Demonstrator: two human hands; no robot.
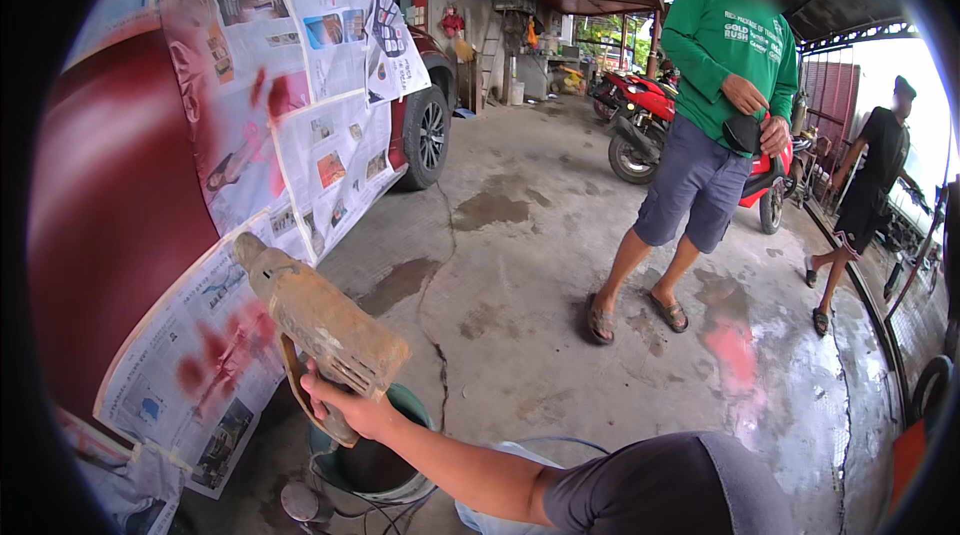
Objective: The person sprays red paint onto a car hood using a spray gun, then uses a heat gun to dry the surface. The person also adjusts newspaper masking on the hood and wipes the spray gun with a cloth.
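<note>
My right hand (345,405) is closed round the handle of a worn, dusty brown heat gun (325,315). The gun's nozzle tilts up and left toward a glossy dark red car panel (120,205), apparently a short way off it; exact contact cannot be told. Taped newspaper (340,160) masks the bodywork round the panel, with red paint overspray on several sheets. My right forearm and grey sleeve come in from the lower right. My left hand is out of view.
Below my right hand stands a dark green bucket (405,475), with a small can (300,502) and cords beside it. A person in a green shirt (725,55) stands ahead on the wet-stained concrete; another person in black (875,165) is farther right. Red motorcycles (640,115) are parked behind.
</note>
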